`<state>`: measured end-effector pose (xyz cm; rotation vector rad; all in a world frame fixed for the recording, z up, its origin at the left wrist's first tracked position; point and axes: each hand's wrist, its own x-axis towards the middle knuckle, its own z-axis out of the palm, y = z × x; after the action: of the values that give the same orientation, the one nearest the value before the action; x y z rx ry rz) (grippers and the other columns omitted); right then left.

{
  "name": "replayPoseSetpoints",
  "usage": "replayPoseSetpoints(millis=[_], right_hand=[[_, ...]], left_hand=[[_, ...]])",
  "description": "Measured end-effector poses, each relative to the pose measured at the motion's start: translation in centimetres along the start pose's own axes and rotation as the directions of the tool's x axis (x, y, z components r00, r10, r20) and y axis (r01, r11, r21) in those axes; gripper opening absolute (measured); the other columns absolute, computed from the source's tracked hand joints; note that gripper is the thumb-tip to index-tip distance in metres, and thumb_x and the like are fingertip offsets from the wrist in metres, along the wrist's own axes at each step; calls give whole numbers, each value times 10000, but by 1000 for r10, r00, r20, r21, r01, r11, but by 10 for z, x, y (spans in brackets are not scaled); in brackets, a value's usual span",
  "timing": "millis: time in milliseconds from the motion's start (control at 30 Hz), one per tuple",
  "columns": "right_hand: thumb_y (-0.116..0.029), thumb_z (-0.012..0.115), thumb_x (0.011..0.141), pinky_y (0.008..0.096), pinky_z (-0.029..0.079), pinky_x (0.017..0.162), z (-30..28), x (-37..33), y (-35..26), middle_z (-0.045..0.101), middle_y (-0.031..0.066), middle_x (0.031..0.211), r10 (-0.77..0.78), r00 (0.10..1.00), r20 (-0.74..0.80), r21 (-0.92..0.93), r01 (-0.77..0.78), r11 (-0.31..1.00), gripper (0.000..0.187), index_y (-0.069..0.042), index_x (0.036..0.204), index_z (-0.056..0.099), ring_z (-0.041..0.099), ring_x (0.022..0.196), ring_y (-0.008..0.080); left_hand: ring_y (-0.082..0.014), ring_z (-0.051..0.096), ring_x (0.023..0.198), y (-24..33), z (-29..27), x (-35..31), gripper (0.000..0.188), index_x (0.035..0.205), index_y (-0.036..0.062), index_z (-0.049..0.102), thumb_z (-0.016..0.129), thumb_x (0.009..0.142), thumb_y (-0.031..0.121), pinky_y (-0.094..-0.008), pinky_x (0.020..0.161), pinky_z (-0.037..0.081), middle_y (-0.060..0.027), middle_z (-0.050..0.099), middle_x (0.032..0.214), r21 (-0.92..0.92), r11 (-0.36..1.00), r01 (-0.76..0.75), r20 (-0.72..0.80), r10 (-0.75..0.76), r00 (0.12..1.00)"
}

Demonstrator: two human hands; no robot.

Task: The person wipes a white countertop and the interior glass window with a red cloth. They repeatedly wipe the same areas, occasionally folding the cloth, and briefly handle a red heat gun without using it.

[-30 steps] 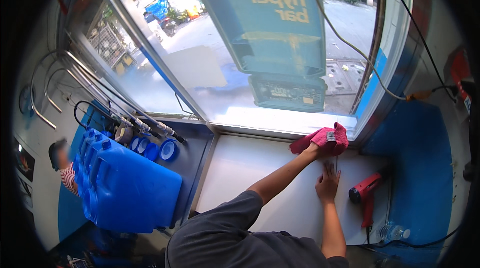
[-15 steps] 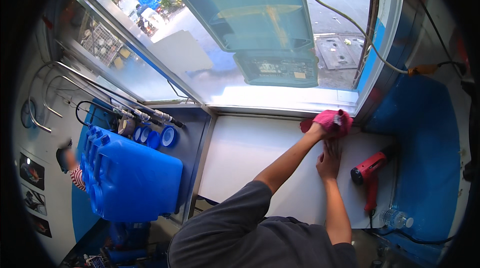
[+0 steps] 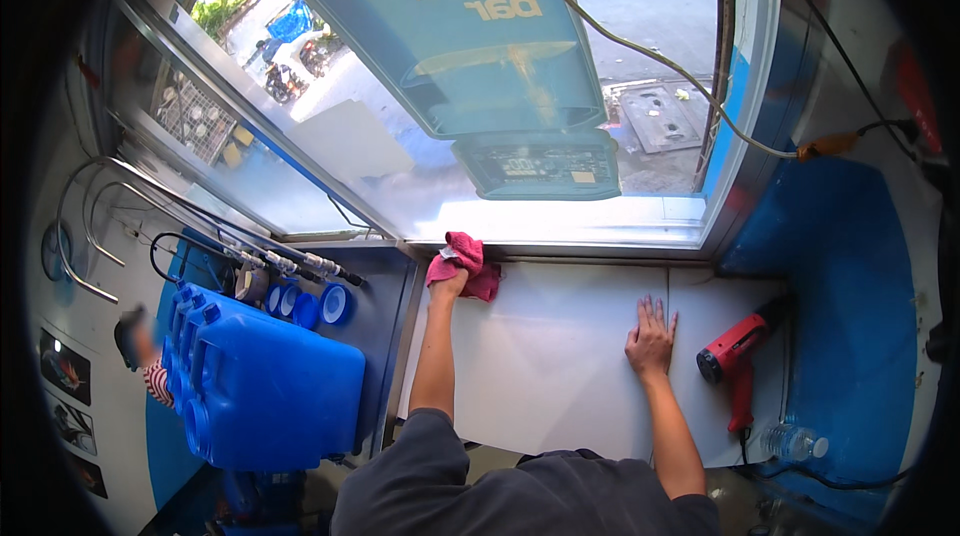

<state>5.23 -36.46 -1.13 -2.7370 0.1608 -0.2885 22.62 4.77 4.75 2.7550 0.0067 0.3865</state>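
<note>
A crumpled pink cloth (image 3: pixel 478 274) is gripped in my left hand (image 3: pixel 449 284), at the far left corner of the white tabletop (image 3: pixel 550 366), close to the window frame. My left fingers are wrapped into the cloth and partly hidden by it. Toward the right side of the same tabletop, my right hand (image 3: pixel 652 344) lies flat with its fingers stretched out, near a seam in the surface. It holds nothing. Just right of that hand lies a red and black heat gun (image 3: pixel 738 346), its cord running off the near edge.
A large blue jerrycan (image 3: pixel 280 376) stands left on a dark metal counter (image 3: pixel 385 321), with blue caps (image 3: pixel 336 304) and metal pipes (image 3: pixel 190 216) behind. A clear plastic bottle (image 3: pixel 795 442) lies at the right edge. A window (image 3: pixel 640 66) is ahead; a person (image 3: pixel 150 356) shows far left.
My left hand has swept the pink cloth from the far right of the tabletop to its far left corner. My right hand stays on the surface, its fingers now more plainly visible.
</note>
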Motion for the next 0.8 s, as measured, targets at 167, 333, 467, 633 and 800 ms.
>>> replayPoseSetpoints(millis=[167, 333, 467, 633, 800], right_hand=[[-141, 544, 835, 533, 151, 1218, 0, -3, 1, 456, 78, 1525, -30, 999, -38, 14, 30, 999, 599, -77, 1429, 501, 382, 1436, 264], [-161, 544, 862, 548, 175, 1207, 16, -3, 11, 478, 70, 1505, -46, 997, -67, 41, 48, 998, 563, -76, 1417, 504, 386, 1429, 269], [-281, 530, 956, 514, 256, 1187, 7, 3, 21, 508, 111, 1474, 13, 995, 96, 195, -32, 980, 529, -40, 1424, 484, 438, 1394, 266], [-394, 419, 1046, 378, 413, 1085, -48, -32, 19, 608, 143, 1327, -78, 878, 473, 877, -478, -60, 538, 9, 1396, 483, 559, 1256, 200], [-337, 480, 1030, 373, 407, 1073, -83, -50, -25, 569, 115, 1377, -32, 961, 274, 959, -276, -61, 494, -27, 1415, 474, 534, 1277, 202]], left_hand=[[-383, 628, 864, 36, 20, -21, 215, 863, 22, 626, 566, 681, 120, -484, 850, 484, -215, 662, 869, -98, 956, -275, 78, 283, 956], [-349, 698, 915, 153, 66, -150, 372, 1116, 130, 720, 572, 784, 210, -425, 830, 554, -170, 721, 989, -357, 930, -81, 556, 282, 782], [-274, 678, 923, 213, 71, -209, 328, 1064, -16, 679, 525, 786, 62, -373, 861, 519, -195, 709, 981, -667, 729, -154, 623, 659, 422], [-154, 643, 944, 212, 43, -203, 369, 1178, -8, 657, 510, 841, 15, -296, 883, 502, -55, 694, 1017, -787, 242, 568, 600, 516, 612], [-207, 619, 1154, 219, 9, -179, 386, 1304, 20, 571, 541, 922, -27, -363, 1011, 483, -82, 659, 1217, -827, -336, 451, 263, 479, 838]])
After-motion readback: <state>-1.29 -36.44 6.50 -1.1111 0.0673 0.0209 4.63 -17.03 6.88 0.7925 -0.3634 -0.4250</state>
